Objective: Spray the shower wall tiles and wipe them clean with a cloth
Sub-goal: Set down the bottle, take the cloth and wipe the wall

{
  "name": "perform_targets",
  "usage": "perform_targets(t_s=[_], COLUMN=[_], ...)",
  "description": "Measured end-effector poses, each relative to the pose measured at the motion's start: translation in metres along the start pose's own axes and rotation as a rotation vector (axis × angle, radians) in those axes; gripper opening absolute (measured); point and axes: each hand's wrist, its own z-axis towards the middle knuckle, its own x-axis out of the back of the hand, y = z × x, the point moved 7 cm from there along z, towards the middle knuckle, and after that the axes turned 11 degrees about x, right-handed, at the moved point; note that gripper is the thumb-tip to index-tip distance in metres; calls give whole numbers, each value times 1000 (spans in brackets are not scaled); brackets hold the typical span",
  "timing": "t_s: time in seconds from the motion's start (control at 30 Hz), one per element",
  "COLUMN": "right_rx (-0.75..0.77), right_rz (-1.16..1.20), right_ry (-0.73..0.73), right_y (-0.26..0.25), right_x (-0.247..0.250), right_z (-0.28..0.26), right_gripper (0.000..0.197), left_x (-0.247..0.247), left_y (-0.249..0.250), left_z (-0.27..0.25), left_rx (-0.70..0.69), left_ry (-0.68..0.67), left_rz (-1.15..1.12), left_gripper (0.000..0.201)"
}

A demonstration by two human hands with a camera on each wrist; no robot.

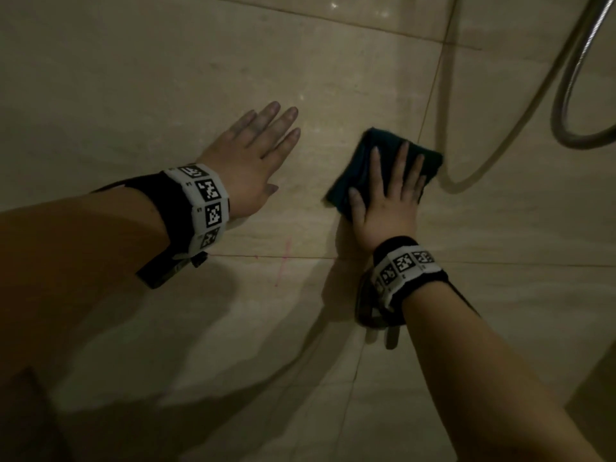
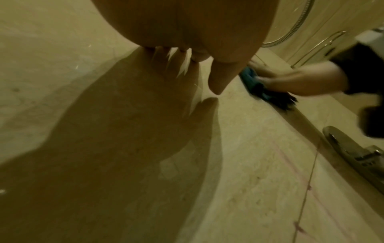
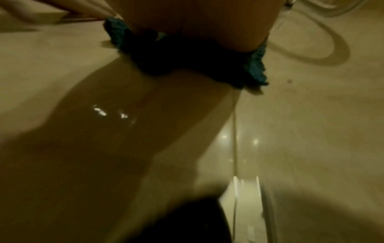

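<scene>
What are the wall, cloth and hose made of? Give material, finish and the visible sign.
Wall tiles: glossy beige stone-look ceramic or marble; grout lines, glints.
Cloth: dark teal, nubby fabric, likely microfibre.
Shower hose: ribbed, shiny, probably metal.

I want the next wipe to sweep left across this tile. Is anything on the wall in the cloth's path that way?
Yes: the left hand lies flat on the tile, fingers straight, directly left of the cloth that the right hand presses to the wall. A bare strip of tile separates them. The shower hose hangs on the opposite side.
</scene>
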Motion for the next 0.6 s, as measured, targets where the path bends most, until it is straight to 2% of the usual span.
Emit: perform_targets(t_s=[0.13,0.23,0.47,0.6], right_rx=[63,64,94,88], right_rz=[-1,-5,-35,-57], right_ry=[-126,-188,-80,-64], right_y=[-15,-16,-11,-19], right_x=[-28,-29,19,13], right_z=[-30,-29,20,13], right_gripper=[69,67,68,67], left_x=[-2,-3,-1,-3], left_y=[-2,-2,-2,-17], left_z=[-2,-3,-4,-20], left_rx=[67,131,164,199], left_ry=[14,15,55,101], left_rz=[40,31,-99,-174], left_gripper=[80,80,75,76])
